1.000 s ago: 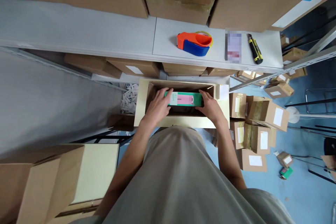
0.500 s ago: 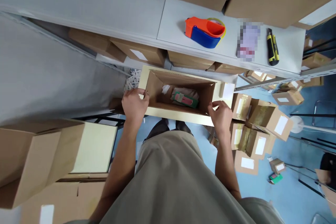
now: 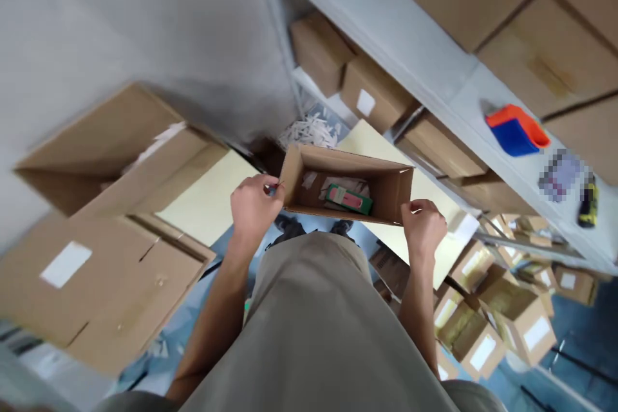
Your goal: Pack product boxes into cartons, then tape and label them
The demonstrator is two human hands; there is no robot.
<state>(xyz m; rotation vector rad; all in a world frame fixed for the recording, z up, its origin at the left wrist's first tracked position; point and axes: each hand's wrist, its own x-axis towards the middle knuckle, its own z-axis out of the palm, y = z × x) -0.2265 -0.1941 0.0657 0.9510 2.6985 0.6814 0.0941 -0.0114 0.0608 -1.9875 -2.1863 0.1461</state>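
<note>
An open cardboard box (image 3: 386,196) is held level between my hands, over the floor in front of my body. My left hand (image 3: 255,206) pinches its left end near the upper edge. At the other end, my right hand (image 3: 423,224) has thumb and fingers closed on the rim. Inside the box lie a small green-and-pink package (image 3: 348,198) and some crumpled brown paper (image 3: 328,185), with a white scrap at the left. Part of a pale yellow tabletop (image 3: 369,141) shows behind and beneath the box.
Shredded white paper (image 3: 311,131) fills a bin beyond the box. A large open carton (image 3: 159,167) stands at left. A grey shelf (image 3: 483,93) carries an orange-and-blue tape dispenser (image 3: 519,131) and a yellow-black cutter (image 3: 588,203). Open boxes (image 3: 512,309) are stacked at lower right.
My body and view have turned left. The box has come off the pale tabletop in both hands and swung toward the left. The large carton at left now shows more fully.
</note>
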